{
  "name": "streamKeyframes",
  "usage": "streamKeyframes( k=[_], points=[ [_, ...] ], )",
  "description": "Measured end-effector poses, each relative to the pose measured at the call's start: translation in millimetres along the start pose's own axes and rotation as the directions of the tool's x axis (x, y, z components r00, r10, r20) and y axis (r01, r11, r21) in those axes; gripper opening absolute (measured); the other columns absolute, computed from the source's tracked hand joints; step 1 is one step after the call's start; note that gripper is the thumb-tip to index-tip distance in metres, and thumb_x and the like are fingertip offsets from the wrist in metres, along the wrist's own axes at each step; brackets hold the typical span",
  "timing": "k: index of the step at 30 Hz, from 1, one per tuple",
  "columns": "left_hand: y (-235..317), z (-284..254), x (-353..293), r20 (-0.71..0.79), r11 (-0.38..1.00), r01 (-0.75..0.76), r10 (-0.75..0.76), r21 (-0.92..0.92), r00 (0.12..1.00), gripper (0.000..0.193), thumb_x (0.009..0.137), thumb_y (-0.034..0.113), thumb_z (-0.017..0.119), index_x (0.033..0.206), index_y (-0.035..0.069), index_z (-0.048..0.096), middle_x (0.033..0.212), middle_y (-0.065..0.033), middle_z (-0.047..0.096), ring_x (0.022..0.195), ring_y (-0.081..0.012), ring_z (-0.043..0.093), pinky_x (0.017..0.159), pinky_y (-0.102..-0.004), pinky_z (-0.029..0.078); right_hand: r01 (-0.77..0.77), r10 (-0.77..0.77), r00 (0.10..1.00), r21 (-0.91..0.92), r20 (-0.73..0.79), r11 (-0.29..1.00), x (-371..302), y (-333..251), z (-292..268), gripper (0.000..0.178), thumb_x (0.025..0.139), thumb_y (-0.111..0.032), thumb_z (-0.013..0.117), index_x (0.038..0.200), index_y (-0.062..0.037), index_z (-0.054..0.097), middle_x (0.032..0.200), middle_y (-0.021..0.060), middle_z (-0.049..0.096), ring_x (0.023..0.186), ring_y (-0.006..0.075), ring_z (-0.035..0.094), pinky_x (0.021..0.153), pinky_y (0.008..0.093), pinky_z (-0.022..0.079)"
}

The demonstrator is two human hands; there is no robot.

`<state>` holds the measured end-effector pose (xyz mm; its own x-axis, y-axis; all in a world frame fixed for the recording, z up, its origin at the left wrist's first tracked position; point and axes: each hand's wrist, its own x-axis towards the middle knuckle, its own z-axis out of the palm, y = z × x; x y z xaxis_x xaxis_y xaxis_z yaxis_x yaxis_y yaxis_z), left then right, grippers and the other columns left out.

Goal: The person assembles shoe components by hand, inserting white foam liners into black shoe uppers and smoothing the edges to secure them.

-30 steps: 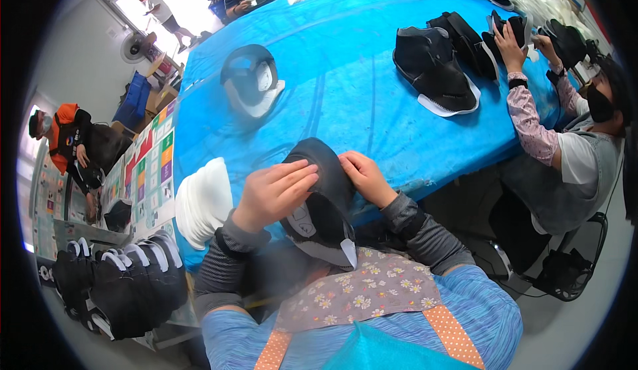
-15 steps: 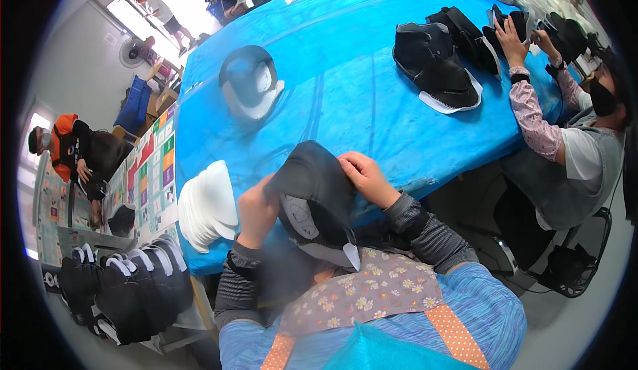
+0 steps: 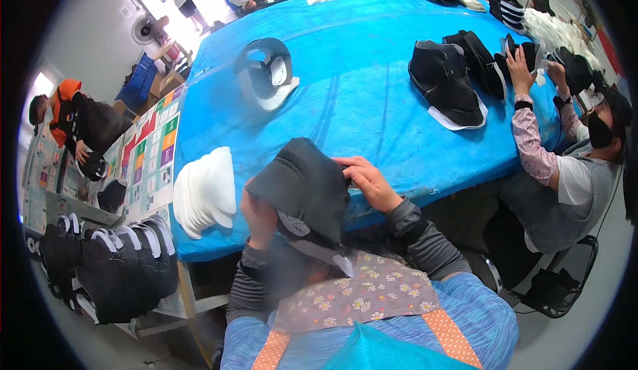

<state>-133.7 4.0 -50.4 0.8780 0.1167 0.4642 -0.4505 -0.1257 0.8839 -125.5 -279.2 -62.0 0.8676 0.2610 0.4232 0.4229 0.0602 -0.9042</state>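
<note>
Both hands grip one dark cap, held up off the near edge of the blue surface. The left hand is curled shut on the cap's left side, fingers tucked behind it. The right hand clasps its right side, fingers bent over the fabric. A stack of white inserts lies just left of the cap, near the surface's left corner.
</note>
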Motion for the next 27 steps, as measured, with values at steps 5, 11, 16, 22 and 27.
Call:
streamKeyframes(
  k=[5,11,16,22,27],
  points=[
    [-2.9,0.7,-3.8,-0.116,0.994,-0.057,0.068,0.092,0.991,0.023,0.098,-0.001,0.051,0.118,-0.004,0.062,0.107,-0.0113,0.068,0.097,-0.0163,0.064,0.086,-0.0305,0.051,0.148,-0.140,0.989,-0.250,0.049,0.957,0.8,16.6,-6.2,0.027,0.103,-0.018,0.051,0.113,-0.0014,0.069,0.135,0.0124,0.062,0.109,0.0278,0.060,0.097,0.0383,0.045],
    [30.6,-11.4,-6.2,-0.108,0.928,-0.157,0.204,0.339,0.973,0.021,0.100,0.007,0.058,0.119,0.002,0.066,0.100,-0.0154,0.073,0.083,-0.0239,0.072,0.074,-0.0330,0.056,0.044,-0.080,0.991,-0.313,-0.105,0.949,17.9,-46.3,20.8,0.022,0.096,-0.010,0.062,0.116,-0.0024,0.068,0.120,0.0088,0.068,0.091,0.0202,0.061,0.088,0.0327,0.047],
    [58.9,-45.6,-9.8,-0.123,0.837,-0.315,0.407,0.447,0.905,0.028,0.091,0.003,0.062,0.119,0.001,0.066,0.109,-0.0181,0.073,0.090,-0.0331,0.073,0.077,-0.0368,0.058,-0.279,0.291,0.944,-0.093,0.158,0.956,38.8,-94.6,42.2,0.046,0.087,-0.003,0.072,0.131,-0.0019,0.057,0.107,0.0012,0.066,0.067,0.0033,0.047,0.064,0.0197,0.041],
    [97.3,-94.7,-38.6,-0.126,0.691,-0.411,0.585,0.595,0.801,0.032,0.085,0.004,0.066,0.117,-0.002,0.066,0.112,-0.0215,0.072,0.096,-0.0345,0.074,0.081,-0.0381,0.060,-0.477,0.347,0.808,0.183,0.476,0.860,71.8,-117.3,92.2,0.054,0.092,-0.006,0.069,0.142,-0.0022,0.049,0.092,-0.0031,0.058,0.078,0.0047,0.053,0.070,0.0208,0.044],
    [115.0,-155.4,-65.2,-0.111,0.664,-0.378,0.571,0.646,0.813,0.038,0.086,0.020,0.074,0.118,0.001,0.066,0.120,-0.0217,0.070,0.105,-0.0358,0.071,0.088,-0.0400,0.057,-0.366,0.145,0.736,0.207,0.662,0.907,106.1,-133.9,132.0,0.041,0.090,-0.006,0.074,0.126,-0.0020,0.054,0.115,-0.0019,0.054,0.102,0.0063,0.052,0.086,0.0236,0.045]
  ],
)
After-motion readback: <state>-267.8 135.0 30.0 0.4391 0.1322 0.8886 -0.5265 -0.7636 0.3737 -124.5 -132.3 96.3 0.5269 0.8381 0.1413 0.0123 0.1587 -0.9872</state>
